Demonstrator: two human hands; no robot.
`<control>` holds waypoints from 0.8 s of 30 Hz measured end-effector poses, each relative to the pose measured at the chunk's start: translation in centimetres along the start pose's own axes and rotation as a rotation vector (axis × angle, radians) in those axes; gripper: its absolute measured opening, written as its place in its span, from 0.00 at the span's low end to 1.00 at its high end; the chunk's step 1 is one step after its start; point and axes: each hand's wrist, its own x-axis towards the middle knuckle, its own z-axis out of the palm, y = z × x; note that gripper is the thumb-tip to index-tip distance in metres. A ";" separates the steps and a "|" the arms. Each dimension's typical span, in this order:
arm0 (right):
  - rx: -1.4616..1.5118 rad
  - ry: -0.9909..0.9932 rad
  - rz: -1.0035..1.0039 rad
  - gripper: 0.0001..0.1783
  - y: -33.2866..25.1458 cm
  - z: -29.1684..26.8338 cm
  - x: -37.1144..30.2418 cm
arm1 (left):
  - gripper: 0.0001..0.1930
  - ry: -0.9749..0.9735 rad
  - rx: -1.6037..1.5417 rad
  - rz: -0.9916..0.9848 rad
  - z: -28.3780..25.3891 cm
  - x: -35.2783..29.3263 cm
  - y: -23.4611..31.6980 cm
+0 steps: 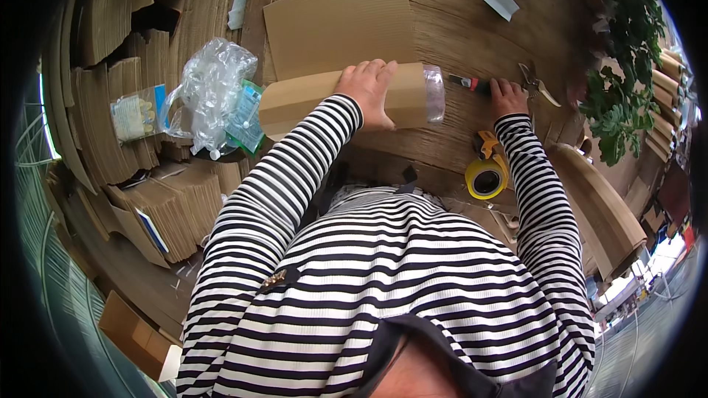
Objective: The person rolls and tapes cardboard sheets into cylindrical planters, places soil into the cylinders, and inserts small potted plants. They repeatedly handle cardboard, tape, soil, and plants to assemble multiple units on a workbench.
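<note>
My left hand (367,93) grips a rolled sheet of brown corrugated cardboard (302,105) from above, fingers on the far side and thumb on the near side. Out of the roll's right end sticks clear plastic (434,93), wrapped around something I cannot make out. To the right, my right hand (507,97) rests with curled fingers on the dark handle of a red and black utility knife (464,82) lying on the wooden table. Just beyond that hand are pruning shears (542,87). Nearer to me stands a yellow tape dispenser with its roll (487,178).
A flat cardboard sheet (339,22) lies behind the roll. Crumpled clear plastic bags (214,81) are at left, beside stacks of cardboard (107,125). A small white packet (500,2) sits at the far right. Green leaves (623,114) overhang the right side, above bent cardboard (597,203).
</note>
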 end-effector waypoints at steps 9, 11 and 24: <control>0.388 -0.084 0.230 0.17 -4.4 -11.4 7.9 | 0.61 -0.061 -0.030 0.018 -1.1 1.1 -1.7; 0.455 -0.047 0.144 0.19 -6.8 -14.4 11.2 | 0.61 -0.119 -0.042 0.016 -1.7 1.6 -1.9; -0.085 -0.695 -0.588 0.35 -34.3 -18.7 23.5 | 0.44 -0.291 -0.287 0.145 -0.3 0.4 -3.0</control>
